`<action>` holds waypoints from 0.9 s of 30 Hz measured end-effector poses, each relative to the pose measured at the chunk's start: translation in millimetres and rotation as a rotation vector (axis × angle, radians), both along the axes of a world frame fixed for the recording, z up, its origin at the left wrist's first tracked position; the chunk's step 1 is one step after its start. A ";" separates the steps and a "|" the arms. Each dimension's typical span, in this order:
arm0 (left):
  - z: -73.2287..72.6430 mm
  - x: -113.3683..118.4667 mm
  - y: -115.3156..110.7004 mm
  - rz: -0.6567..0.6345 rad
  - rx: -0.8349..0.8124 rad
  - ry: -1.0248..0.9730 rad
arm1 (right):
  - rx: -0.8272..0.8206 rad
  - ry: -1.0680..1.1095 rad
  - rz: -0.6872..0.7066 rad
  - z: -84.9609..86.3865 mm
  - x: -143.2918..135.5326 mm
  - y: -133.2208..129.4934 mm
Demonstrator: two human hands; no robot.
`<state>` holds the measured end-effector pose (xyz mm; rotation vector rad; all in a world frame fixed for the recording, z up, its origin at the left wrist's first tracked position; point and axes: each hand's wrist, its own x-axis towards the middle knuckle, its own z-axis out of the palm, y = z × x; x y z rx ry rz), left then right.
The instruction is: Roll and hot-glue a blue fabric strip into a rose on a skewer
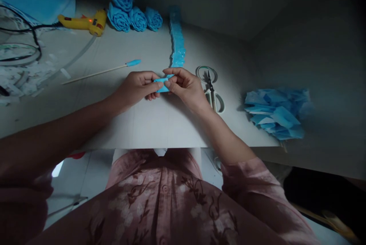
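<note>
Between my two hands is a small folded piece of blue crepe paper (162, 85), held over the table near its middle. My left hand (140, 85) pinches its left end between thumb and fingers. At the other end, my right hand (184, 85) grips it with thumb and forefinger. Just beyond my fingers lies a ruffled blue paper strip (177, 43), running away to the back; whether it joins the held piece is hidden. A thin stick with a blue paper tip (133, 63) rests to the left. White-handled scissors (211, 92) lie beside my right hand.
Several rolled blue paper roses (121, 16) stand at the back. A yellow glue gun (97, 23) with a lit red light is left of them. Paper scraps (23, 81) and a black cable pile up far left. A blue paper bundle (277, 113) sits at the right edge.
</note>
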<state>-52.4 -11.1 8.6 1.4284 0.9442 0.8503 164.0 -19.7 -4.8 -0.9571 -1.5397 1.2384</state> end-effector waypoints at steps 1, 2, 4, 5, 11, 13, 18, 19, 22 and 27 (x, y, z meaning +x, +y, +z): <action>0.9 -0.1 -0.6 0.006 -0.001 0.008 | -0.005 0.005 -0.003 0.6 -0.3 -0.4; 1.8 -0.3 -1.1 0.012 0.000 0.009 | -0.011 0.011 -0.011 1.5 -0.4 -0.8; 3.4 -0.5 -1.5 0.024 0.004 0.002 | -0.026 0.031 -0.035 4.4 -0.1 -1.6; 4.1 -0.6 -1.5 0.030 0.006 0.002 | -0.036 0.041 -0.045 6.4 0.3 -2.0; 5.1 0.1 -0.4 0.053 0.017 -0.001 | -0.089 0.002 -0.011 16.3 1.0 -4.3; 4.2 0.0 -0.1 0.046 0.019 -0.004 | -0.089 0.009 -0.005 15.7 -0.1 -4.0; 1.5 -1.4 0.7 0.026 0.035 0.010 | -0.073 0.014 -0.001 11.4 -1.8 -2.5; 1.4 -1.4 0.8 0.026 0.033 0.010 | -0.070 0.010 0.003 11.1 -1.9 -2.4; 1.9 -1.1 0.6 0.030 0.030 0.004 | -0.067 0.009 0.005 11.3 -1.9 -2.6; 4.8 0.1 -1.0 0.036 0.026 0.001 | -0.070 0.004 0.001 11.6 -2.4 -2.6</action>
